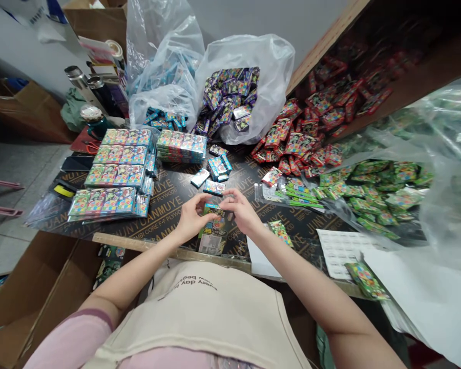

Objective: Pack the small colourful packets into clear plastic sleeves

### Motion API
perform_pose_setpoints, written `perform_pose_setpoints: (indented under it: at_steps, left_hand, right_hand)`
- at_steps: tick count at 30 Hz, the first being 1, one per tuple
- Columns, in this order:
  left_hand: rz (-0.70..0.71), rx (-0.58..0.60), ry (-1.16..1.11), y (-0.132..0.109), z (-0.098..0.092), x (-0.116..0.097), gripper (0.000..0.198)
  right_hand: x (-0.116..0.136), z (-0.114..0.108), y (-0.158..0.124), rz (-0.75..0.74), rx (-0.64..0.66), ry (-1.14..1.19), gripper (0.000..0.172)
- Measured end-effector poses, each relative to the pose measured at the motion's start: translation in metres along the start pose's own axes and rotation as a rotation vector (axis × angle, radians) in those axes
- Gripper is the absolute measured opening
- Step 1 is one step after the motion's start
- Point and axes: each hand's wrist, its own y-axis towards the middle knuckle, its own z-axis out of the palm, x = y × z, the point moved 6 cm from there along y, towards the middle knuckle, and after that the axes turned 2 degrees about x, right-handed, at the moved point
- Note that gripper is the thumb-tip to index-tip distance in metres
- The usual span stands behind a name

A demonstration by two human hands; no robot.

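Observation:
At the table's front edge my left hand (194,218) is closed, thumb and index finger pinching the left side of a small blue printed packet (213,209). My right hand (241,209) curls in from the other side, its fingers closed at the packet's right end. Under both hands lies a clear plastic bag (210,242) with dark green print, partly covered by the fingers. Just beyond my fingertips are a few loose blue packets (217,166), one small box (214,188) being nearest.
Stacked multi-packs (113,174) stand left on the black plywood table (169,200). Purple packets (230,95) fill a plastic bag behind. Red packets (303,136) spill from a carton; green ones (372,195) lie right. A label sheet (343,251) and flasks (96,89) flank the work area.

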Motion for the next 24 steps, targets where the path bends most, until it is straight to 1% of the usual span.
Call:
perform_pose_setpoints:
  at_steps: [1, 2, 3, 5, 6, 7, 8, 11, 13, 14, 15, 16, 17, 19, 20, 22, 24]
  left_hand:
    - [-0.091, 0.043, -0.102, -0.006, 0.004, 0.012, 0.047]
    - [-0.17, 0.104, -0.195, -0.012, 0.01, 0.024, 0.049]
    - [-0.231, 0.172, -0.259, -0.018, 0.015, 0.033, 0.046]
    - [-0.278, 0.264, -0.284, -0.025, 0.018, 0.04, 0.036]
    - [-0.258, 0.271, -0.257, -0.024, 0.013, 0.036, 0.034]
    - [-0.21, 0.255, -0.212, -0.018, 0.005, 0.027, 0.033]
    - [-0.139, 0.222, -0.147, -0.008, -0.005, 0.014, 0.032]
    - [0.148, 0.063, 0.153, 0.034, -0.044, -0.042, 0.028]
    - [0.327, -0.051, 0.379, 0.06, -0.062, -0.073, 0.032]
    - [0.401, -0.086, 0.487, 0.07, -0.066, -0.081, 0.036]
    - [0.454, -0.107, 0.589, 0.077, -0.067, -0.084, 0.039]
    - [0.487, -0.115, 0.678, 0.082, -0.066, -0.082, 0.042]
    - [0.498, -0.116, 0.752, 0.084, -0.064, -0.074, 0.044]
    - [0.464, -0.129, 0.833, 0.082, -0.061, -0.051, 0.046]
    - [0.431, -0.152, 0.845, 0.079, -0.061, -0.039, 0.047]
    - [0.379, -0.196, 0.859, 0.07, -0.062, -0.018, 0.048]
    - [0.356, -0.202, 0.87, 0.065, -0.063, -0.004, 0.049]
  right_hand:
    - [-0.005, 0.0, 0.0, 0.031, -0.025, 0.068, 0.043]
    - [-0.008, -0.001, 0.0, 0.052, -0.044, 0.124, 0.044]
    - [-0.011, -0.002, 0.001, 0.065, -0.057, 0.169, 0.045]
    - [-0.014, -0.009, 0.005, 0.073, -0.096, 0.237, 0.047]
    - [-0.014, -0.016, 0.008, 0.06, -0.131, 0.259, 0.047]
    - [-0.013, -0.024, 0.011, 0.036, -0.172, 0.271, 0.046]
    - [-0.012, -0.032, 0.013, 0.002, -0.211, 0.271, 0.046]
    - [-0.009, -0.055, 0.017, -0.124, -0.312, 0.188, 0.043]
    - [-0.005, -0.066, 0.017, -0.234, -0.342, 0.027, 0.039]
    - [-0.003, -0.069, 0.017, -0.303, -0.346, -0.091, 0.035]
    - [0.0, -0.07, 0.016, -0.38, -0.347, -0.231, 0.031]
    - [0.002, -0.07, 0.015, -0.46, -0.349, -0.391, 0.027]
    - [0.004, -0.067, 0.016, -0.533, -0.354, -0.56, 0.025]
    - [0.004, -0.053, 0.023, -0.648, -0.346, -0.903, 0.024]
    - [0.004, -0.043, 0.031, -0.691, -0.315, -1.062, 0.025]
    - [-0.001, -0.014, 0.052, -0.771, -0.178, -1.32, 0.029]
    - [-0.007, 0.017, 0.077, -0.848, 0.001, -1.485, 0.038]
